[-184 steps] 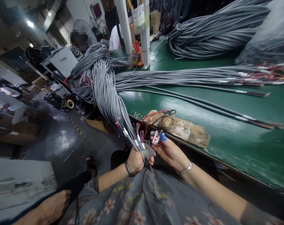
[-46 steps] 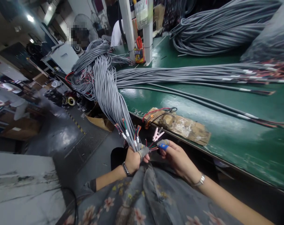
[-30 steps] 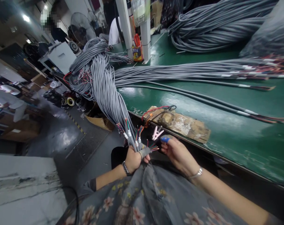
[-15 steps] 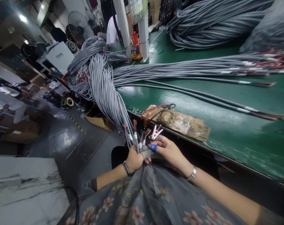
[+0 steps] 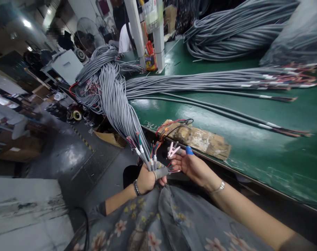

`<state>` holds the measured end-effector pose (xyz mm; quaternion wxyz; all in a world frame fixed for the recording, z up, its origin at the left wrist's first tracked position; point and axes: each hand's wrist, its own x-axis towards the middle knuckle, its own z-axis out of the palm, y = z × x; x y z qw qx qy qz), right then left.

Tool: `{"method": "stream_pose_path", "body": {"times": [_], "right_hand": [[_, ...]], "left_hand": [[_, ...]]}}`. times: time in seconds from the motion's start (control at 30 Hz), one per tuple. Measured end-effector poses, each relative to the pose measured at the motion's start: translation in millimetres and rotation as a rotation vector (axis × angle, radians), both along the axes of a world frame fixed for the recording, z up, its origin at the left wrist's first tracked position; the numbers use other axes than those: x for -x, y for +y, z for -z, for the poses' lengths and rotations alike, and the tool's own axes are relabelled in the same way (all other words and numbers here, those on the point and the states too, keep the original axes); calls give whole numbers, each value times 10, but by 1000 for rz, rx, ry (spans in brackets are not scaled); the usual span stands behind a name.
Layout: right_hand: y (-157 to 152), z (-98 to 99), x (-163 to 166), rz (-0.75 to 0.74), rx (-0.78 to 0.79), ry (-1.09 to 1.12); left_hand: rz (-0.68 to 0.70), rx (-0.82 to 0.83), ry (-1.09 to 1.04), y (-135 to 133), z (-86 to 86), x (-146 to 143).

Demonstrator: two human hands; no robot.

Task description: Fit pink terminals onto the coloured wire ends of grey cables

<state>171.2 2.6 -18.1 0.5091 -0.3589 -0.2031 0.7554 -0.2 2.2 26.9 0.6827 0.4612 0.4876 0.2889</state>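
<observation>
My left hand [image 5: 146,177] is closed around several grey cables [image 5: 153,166], with a grey wrap on its thumb. White sleeves and bare coloured wires top the cables. One cable's fan of coloured wires [image 5: 171,168] points right, towards my right hand [image 5: 193,169]. That hand is palm up with its fingers apart, and its thumb, wrapped in blue tape [image 5: 189,150], is raised. A pink clip [image 5: 173,150] sits at the tip of its grey-wrapped index finger; whether it is fixed there I cannot tell. The held cables run up into a big grey cable bundle [image 5: 114,87].
On the green table [image 5: 226,104] lie more grey cables [image 5: 200,82] and a coiled bundle [image 5: 234,31]. A worn wooden block [image 5: 200,141] with wires lies along the table's edge. White posts [image 5: 160,42] stand at the back. An open cardboard box [image 5: 111,136] is on the floor.
My right thumb has lifted away from the fingers and the hand has turned palm up, moving slightly right. A fan of coloured wires now shows beside my left thumb. My left hand keeps its grip.
</observation>
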Motion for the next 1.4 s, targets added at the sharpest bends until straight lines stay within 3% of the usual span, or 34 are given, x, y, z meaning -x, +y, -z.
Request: {"method": "stream_pose_path", "body": {"times": [0.1,0.23,0.3,0.43,0.53,0.73,0.93,1.07,1.17,1.4], "right_hand": [[55,-48,39,32,-136,-182],[72,-38,103,286,-297,-573],[82,-25,135,293,-269,-519],[131,-30,192,172,-111,-128],[156,-37,213,190,-55,-4],[140,-51,214,208,-34,3],[74,-139,177,81,-1,34],[62,-146,164,128,-6,45],[64,-134,173,186,-8,14],[62,-169,197,169,-63,-48]], "left_hand": [[-33,34,-60,36,-12,-51],[-35,70,-101,98,3,-112],[-44,86,-115,124,22,-125],[-37,118,-133,148,54,-125],[-25,110,-118,149,65,-127],[-1,86,-70,138,60,-157],[10,67,-54,95,36,-100],[31,45,-28,31,-1,-28],[-25,39,-28,-5,-13,-17],[-127,65,-66,18,8,-114]]}}
